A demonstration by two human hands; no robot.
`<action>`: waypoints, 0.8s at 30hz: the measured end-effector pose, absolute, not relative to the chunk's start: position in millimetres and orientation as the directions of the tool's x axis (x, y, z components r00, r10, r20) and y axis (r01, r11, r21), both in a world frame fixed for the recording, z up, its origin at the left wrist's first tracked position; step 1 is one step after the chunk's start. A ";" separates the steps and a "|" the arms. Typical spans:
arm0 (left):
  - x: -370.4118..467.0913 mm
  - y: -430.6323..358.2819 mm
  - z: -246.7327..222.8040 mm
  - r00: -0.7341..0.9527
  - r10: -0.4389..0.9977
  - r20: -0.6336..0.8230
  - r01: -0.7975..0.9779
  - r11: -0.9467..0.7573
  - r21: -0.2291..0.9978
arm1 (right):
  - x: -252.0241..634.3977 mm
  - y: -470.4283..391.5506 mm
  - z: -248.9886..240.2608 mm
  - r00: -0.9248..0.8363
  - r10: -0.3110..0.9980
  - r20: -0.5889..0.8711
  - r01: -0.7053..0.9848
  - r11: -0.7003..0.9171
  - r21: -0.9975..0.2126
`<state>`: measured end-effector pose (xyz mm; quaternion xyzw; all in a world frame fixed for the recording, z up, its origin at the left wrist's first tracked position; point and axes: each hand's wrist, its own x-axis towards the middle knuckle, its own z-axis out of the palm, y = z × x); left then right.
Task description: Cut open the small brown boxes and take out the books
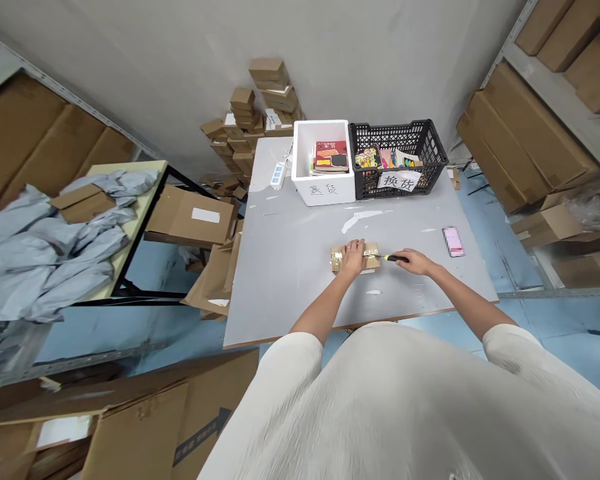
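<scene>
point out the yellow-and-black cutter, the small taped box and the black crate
yellow-and-black cutter [395, 258]: head view, on its handle
small taped box [373, 263]: head view, on its top, beside the left hand [353, 256]
black crate [367, 186]: head view, on its front wall

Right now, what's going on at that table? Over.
Left hand on the taped cardboard box. Right hand gripping a yellow-and-black cutter, pointed at the box. Phone to the right, apart from both hands.
</scene>
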<state>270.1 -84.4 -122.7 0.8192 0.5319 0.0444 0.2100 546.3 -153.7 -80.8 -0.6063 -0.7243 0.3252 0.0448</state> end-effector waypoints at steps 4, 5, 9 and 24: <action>270.1 -85.1 -123.0 0.423 0.888 -0.178 0.863 -0.335 0.378 | 539.5 -155.3 -81.9 -0.269 0.906 -0.327 0.912 0.131 -0.389; 269.7 -85.8 -122.4 0.423 0.889 -0.174 0.863 -0.337 0.376 | 538.4 -154.7 -82.6 -0.261 0.907 -0.329 0.920 0.130 -0.371; 269.4 -88.9 -119.3 0.438 0.886 -0.150 0.862 -0.367 0.351 | 536.7 -150.6 -84.7 -0.252 0.901 -0.354 0.926 0.118 -0.360; 272.8 -93.5 -126.4 0.449 0.884 -0.134 0.854 -0.380 0.355 | 532.0 -156.0 -104.7 -0.202 0.931 -0.303 0.888 0.043 -0.458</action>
